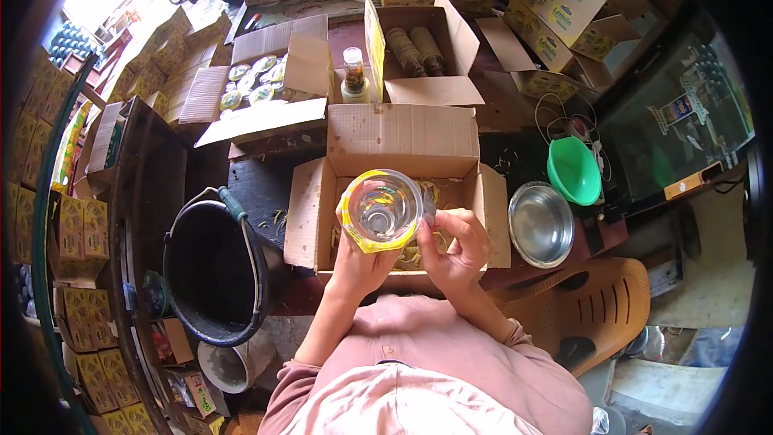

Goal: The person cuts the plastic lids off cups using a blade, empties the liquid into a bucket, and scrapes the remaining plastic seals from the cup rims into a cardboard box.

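A clear plastic cup [382, 213] with yellow film around its rim is held up over an open cardboard box [403, 141]. My left hand [364, 264] is wrapped around the cup from the lower left. Beside the cup's right edge, my right hand [457, 251] is closed in a pinch. A small thin grey piece [428, 205] shows at its fingertips, touching or very near the rim; its kind cannot be made out. Thin yellowish strips [409, 258] lie inside the box, partly hidden behind my hands.
A black bucket [216, 270] stands left, a metal bowl [541, 225] and green basin [574, 171] right. Behind are a carton of lidded cups [256, 80], a glass jar [353, 71] and a carton with stacked cups [415, 52]. A brown plastic chair [596, 306] is at lower right.
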Demonstrator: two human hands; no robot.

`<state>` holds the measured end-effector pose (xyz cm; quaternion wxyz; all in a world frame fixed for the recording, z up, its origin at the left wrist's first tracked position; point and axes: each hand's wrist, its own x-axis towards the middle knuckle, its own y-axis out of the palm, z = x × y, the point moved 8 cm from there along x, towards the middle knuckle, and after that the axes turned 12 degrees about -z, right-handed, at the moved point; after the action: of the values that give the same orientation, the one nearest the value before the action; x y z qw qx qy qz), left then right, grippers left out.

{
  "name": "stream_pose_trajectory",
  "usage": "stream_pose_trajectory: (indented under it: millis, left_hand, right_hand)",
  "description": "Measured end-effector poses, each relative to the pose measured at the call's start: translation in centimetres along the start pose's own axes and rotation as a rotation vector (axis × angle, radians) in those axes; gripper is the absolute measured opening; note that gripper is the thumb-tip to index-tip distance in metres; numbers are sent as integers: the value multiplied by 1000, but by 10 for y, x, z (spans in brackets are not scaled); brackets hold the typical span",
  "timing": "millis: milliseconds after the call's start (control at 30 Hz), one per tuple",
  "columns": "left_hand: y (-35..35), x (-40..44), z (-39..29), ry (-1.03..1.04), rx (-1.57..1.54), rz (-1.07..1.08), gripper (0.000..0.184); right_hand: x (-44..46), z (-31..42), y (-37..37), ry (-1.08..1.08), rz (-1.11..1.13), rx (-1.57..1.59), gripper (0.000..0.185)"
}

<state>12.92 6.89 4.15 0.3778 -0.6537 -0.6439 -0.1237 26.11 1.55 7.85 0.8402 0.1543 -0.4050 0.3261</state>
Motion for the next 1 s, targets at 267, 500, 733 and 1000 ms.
stream_pose_trajectory:
  millis: [267,500,733,1000]
  left_hand:
    - [-3,6,-6,22,-3,-40,63]
    - [-5,7,-10,22,-30,-46,70]
    - [-7,5,-8,33,-16,-34,72]
    - [-8,2,-8,28,-23,-15,71]
  right_hand:
    - [1,0,1,-25,-37,-10,24]
    - [4,6,0,-52,-32,-41,23]
    - [8,12,2,-122,-14,-57,25]
    - [10,17,4,-166,20,-106,28]
